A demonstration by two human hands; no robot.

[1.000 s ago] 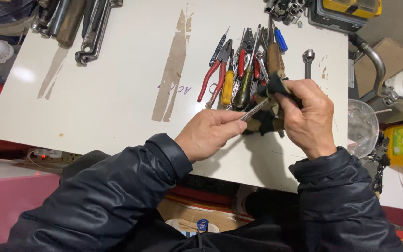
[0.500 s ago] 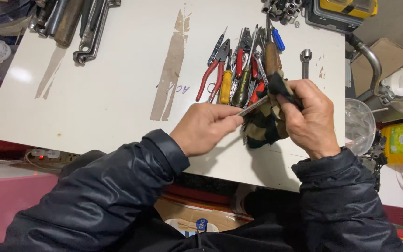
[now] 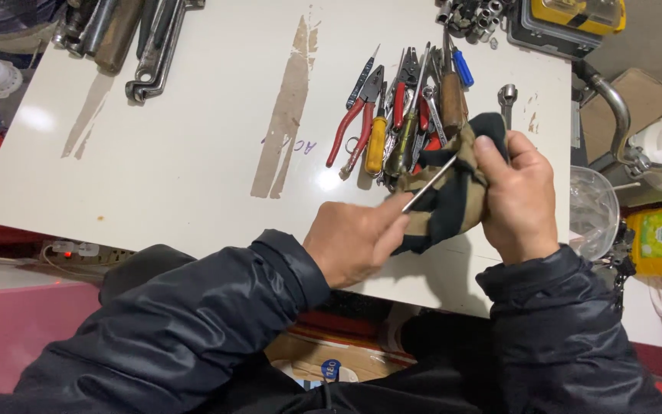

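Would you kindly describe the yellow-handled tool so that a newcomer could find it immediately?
Start at the white table and find the row of hand tools just beyond the hands. The yellow-handled tool lies right of the red-handled pliers; it is the row's only yellow handle.

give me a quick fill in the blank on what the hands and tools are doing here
1. The left hand pinches a thin ____ rod by its near end.
2. The right hand wraps a dark and tan ____ around the rod's far end.
3. The pliers lying among the tools on the white table have ____ handles.
4. Beside the pliers lies a screwdriver with a ____ handle.

Missing words: metal; cloth; red; yellow
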